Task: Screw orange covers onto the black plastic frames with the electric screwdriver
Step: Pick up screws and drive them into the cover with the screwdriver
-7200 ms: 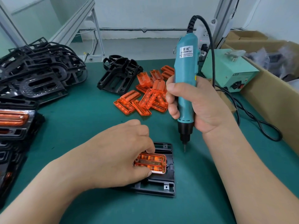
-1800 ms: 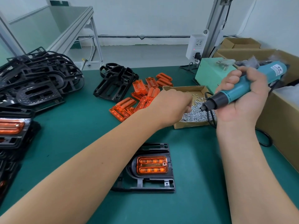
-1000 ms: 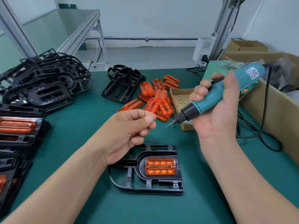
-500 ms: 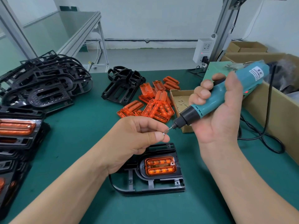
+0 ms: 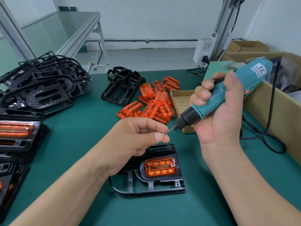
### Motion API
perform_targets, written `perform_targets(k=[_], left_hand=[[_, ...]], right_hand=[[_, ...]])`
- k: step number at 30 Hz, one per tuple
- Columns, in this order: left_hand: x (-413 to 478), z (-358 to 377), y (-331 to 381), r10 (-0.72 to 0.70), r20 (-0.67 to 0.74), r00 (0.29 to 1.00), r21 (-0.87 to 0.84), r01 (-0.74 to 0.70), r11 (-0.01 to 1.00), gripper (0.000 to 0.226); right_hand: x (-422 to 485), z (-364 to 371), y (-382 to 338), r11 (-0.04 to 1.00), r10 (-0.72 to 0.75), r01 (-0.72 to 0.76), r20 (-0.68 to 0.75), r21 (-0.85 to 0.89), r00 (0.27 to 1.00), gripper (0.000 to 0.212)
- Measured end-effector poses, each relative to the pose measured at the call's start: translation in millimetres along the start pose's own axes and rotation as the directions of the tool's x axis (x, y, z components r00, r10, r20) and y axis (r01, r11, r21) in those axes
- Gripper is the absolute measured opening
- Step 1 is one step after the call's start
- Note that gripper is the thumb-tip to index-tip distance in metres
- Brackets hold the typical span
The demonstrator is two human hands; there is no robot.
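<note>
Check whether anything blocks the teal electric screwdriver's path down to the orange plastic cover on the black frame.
Nothing visible does. The teal electric screwdriver in the right hand points at a small silver screw pinched by the left hand, which hovers above the black plastic frame's far left part. The orange cover lies uncovered.

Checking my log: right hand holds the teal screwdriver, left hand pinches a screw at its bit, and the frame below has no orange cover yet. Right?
No: the head view shows an orange cover already seated in the black frame. The rest holds.
</note>
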State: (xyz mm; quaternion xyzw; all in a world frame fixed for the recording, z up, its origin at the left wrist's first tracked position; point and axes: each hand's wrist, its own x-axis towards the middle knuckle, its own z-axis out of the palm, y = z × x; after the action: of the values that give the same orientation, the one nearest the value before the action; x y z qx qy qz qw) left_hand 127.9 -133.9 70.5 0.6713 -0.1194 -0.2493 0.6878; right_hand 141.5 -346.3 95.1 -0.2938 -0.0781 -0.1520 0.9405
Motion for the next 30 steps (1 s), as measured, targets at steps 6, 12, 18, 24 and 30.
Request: perform_targets(k=[6, 12, 18, 24, 30], left_hand=[[0.7, 1.9, -0.4, 0.0, -0.015, 1.0, 0.009, 0.0, 1.0, 0.021], [1.2, 2.1, -0.2, -0.001, -0.03, 1.0, 0.006, 0.001, 1.0, 0.021], [1.1, 3.9, -1.3, 0.064, -0.097, 0.993, 0.102, -0.054, 0.993, 0.016], [0.7, 5.3, -6.1, 0.221, -0.145, 0.965, 0.311, -0.167, 0.935, 0.017], [0.3, 3.4, -5.1, 0.144, -0.05, 0.988, 0.211, -0.131, 0.969, 0.021]], right_hand=[[0.0, -1.0, -0.4, 1.0, -0.007, 0.007, -0.012, 0.0, 1.0, 0.016], [-1.5, -0.4, 1.1, 1.0, -0.003, 0.003, -0.017, -0.011, 1.0, 0.016], [-0.8, 0.5, 3.2, 0.998, -0.006, 0.002, -0.052, -0.06, 0.999, 0.018], [1.4, -2.6, 11.7, 0.998, 0.009, -0.021, -0.218, -0.052, 0.976, 0.028], [1.5, -4.9, 10.7, 0.999, 0.045, -0.045, -0.09, 0.004, 0.995, 0.013]])
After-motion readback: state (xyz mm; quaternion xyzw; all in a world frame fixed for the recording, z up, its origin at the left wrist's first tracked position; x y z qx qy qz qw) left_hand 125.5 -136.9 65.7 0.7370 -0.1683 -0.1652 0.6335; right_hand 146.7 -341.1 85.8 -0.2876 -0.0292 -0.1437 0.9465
